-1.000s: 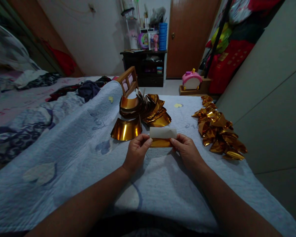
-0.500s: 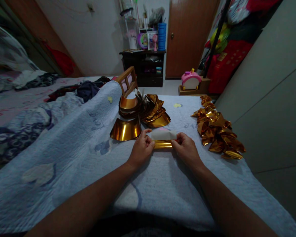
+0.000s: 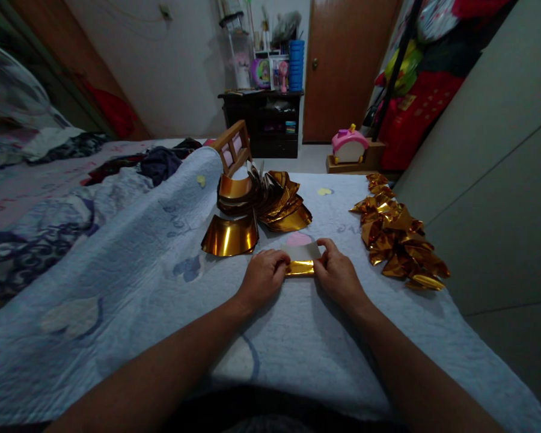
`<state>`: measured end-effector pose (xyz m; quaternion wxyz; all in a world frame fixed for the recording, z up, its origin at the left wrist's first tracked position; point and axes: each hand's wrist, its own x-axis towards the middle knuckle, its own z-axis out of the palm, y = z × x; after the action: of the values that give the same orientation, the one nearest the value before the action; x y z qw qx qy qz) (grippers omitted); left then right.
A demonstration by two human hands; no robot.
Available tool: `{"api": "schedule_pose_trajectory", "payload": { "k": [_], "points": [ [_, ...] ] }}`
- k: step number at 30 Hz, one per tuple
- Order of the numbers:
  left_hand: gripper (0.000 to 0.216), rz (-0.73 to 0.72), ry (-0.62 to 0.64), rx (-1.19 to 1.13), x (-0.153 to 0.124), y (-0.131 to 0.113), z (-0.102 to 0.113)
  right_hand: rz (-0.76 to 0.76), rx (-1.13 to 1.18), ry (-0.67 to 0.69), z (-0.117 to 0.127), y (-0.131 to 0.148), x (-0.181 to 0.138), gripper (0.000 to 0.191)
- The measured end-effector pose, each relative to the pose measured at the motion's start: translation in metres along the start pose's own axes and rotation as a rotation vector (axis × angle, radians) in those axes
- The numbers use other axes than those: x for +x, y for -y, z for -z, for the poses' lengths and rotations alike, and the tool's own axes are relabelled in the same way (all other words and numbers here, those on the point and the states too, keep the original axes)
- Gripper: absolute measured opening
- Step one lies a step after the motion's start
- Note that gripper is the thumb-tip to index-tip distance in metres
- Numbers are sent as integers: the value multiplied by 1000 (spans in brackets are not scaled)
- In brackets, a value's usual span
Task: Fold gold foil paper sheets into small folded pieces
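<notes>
Between my hands is a sheet of gold foil paper (image 3: 300,268), its near edge folded over to show a shiny gold strip, while the pale inner side faces up beyond it. My left hand (image 3: 265,273) pinches the left end of the fold, fingers curled. At the right end my right hand (image 3: 337,269) grips the paper between thumb and fingers. Just beyond my left hand lies a curved gold sheet (image 3: 229,236). Behind it spreads a fanned pile of gold foil sheets (image 3: 282,204). Folded gold foil pieces (image 3: 394,231) are heaped to the right.
A light blue quilted cover (image 3: 297,337) lies under everything and rises in a ridge on the left. At its far end stands a wooden rail (image 3: 234,150). A pink toy (image 3: 349,146) sits beyond the far edge, and a pale cabinet wall (image 3: 491,198) borders the right.
My left hand has shifted slightly right along the paper, and its fingers have curled down. The pale far part of the sheet looks narrower. The piles have stayed put.
</notes>
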<state>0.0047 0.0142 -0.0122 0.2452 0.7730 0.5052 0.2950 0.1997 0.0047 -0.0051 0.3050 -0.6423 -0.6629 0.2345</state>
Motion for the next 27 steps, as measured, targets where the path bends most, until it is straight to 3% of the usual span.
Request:
{"api": "schedule_pose_trajectory", "payload": {
  "k": [12, 19, 23, 27],
  "points": [
    [18, -75, 38, 362, -4, -2, -2, 22, -471, 5, -4, 6, -5, 42],
    [18, -335, 78, 419, -1, 4, -6, 3, -495, -16, -1, 8, -6, 30],
    [13, -395, 106, 512, -4, 2, -6, 119, -502, -45, -2, 6, -4, 13],
    [15, -399, 141, 576, -8, -2, -4, 306, -403, 134, -6, 2, -1, 17]
  ]
}}
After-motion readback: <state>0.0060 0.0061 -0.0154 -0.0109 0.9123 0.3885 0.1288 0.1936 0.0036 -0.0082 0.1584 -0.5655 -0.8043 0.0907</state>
